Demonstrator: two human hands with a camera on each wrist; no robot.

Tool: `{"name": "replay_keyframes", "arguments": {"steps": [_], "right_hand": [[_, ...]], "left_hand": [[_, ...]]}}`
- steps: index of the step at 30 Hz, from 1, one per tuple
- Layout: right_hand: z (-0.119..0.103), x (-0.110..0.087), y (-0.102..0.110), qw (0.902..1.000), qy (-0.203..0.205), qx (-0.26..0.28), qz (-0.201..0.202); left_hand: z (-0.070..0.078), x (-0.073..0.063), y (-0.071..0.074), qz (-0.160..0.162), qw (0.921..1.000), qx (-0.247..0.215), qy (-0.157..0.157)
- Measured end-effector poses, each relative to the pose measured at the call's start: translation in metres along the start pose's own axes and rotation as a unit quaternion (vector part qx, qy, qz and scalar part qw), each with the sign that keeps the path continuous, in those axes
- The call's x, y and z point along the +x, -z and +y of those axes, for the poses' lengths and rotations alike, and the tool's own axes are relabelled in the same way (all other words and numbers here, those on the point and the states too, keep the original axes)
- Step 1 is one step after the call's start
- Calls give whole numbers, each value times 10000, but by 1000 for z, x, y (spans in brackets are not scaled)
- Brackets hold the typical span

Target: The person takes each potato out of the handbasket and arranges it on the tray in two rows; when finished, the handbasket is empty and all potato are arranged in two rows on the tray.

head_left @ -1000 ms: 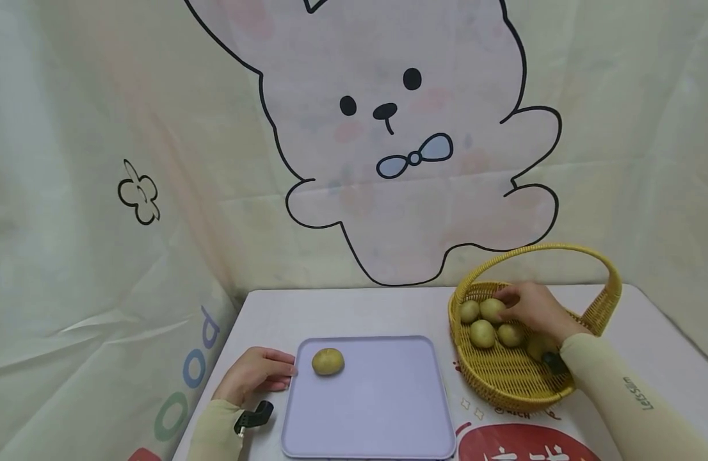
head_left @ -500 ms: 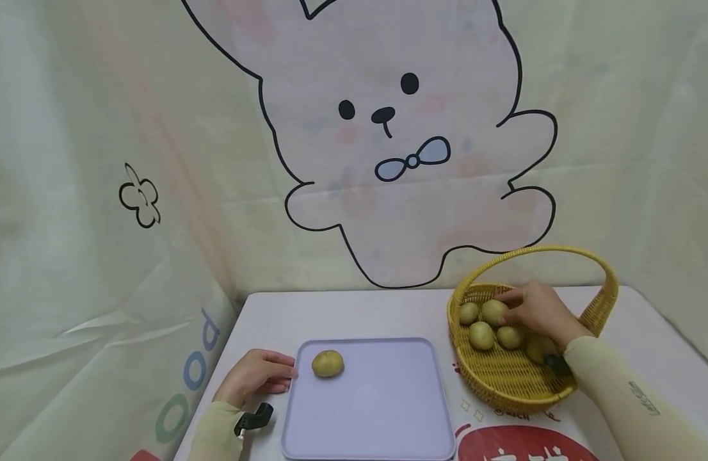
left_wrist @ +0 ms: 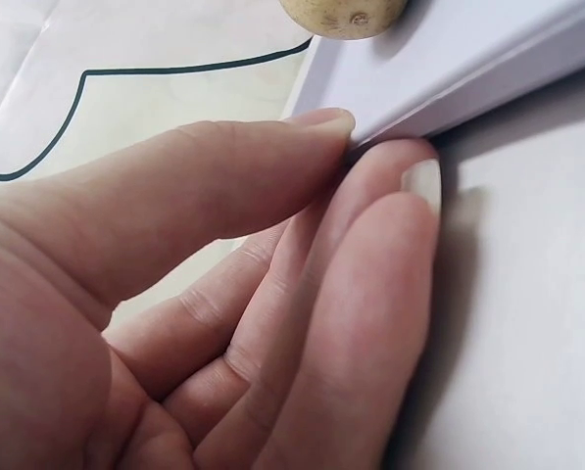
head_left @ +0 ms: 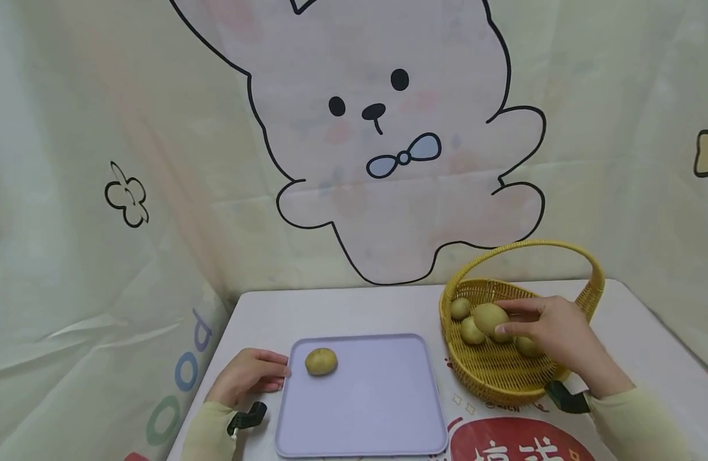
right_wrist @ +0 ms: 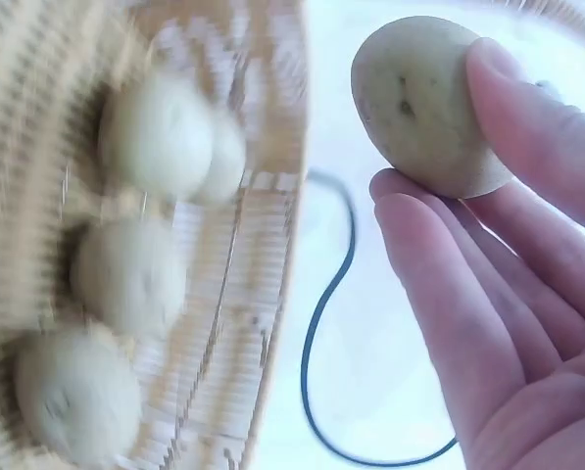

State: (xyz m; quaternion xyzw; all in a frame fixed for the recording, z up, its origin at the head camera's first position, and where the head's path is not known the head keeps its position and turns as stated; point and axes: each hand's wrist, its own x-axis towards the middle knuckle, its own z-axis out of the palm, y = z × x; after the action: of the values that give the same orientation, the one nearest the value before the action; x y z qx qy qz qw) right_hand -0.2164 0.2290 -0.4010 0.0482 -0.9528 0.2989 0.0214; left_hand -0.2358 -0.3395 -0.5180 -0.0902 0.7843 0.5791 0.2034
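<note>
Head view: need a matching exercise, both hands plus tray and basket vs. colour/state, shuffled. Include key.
Column one
1. Left hand
2. Right hand
3. Tray
4. Basket

Column two
A. Yellow, woven, with an arched handle
B. Holds a raised potato between thumb and fingers
C. Pale lilac, with a lone potato on it
D. Pinches the tray's edge

Pairs: 1-D, 2-B, 3-C, 4-A
</note>
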Motion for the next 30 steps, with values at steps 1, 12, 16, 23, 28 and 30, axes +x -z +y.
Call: {"name": "replay_keyframes", "arguments": {"steps": [1, 12, 16, 23, 28, 30], "right_hand": [[-5, -5, -3, 10000, -29, 91, 4], [-60, -27, -65, 9825, -126, 1824, -362], [-80, -22, -96, 9786, -169, 2006, -425], [-105, 3, -150, 9699, -374, 2351, -510], [-118, 19, -181, 9679, -232, 2465, -440], [-123, 23, -191, 9671, -226, 2499, -418]], "left_hand": [[0, 0, 1, 1, 10000, -22, 5], [1, -2, 4, 62, 10000, -57, -39], [2, 0, 4, 15, 9999, -145, -42], [2, 3, 3, -27, 9998, -195, -89], [1, 2, 4, 23, 9998, -175, -50], [1, 2, 5, 44, 9998, -168, -43]]}}
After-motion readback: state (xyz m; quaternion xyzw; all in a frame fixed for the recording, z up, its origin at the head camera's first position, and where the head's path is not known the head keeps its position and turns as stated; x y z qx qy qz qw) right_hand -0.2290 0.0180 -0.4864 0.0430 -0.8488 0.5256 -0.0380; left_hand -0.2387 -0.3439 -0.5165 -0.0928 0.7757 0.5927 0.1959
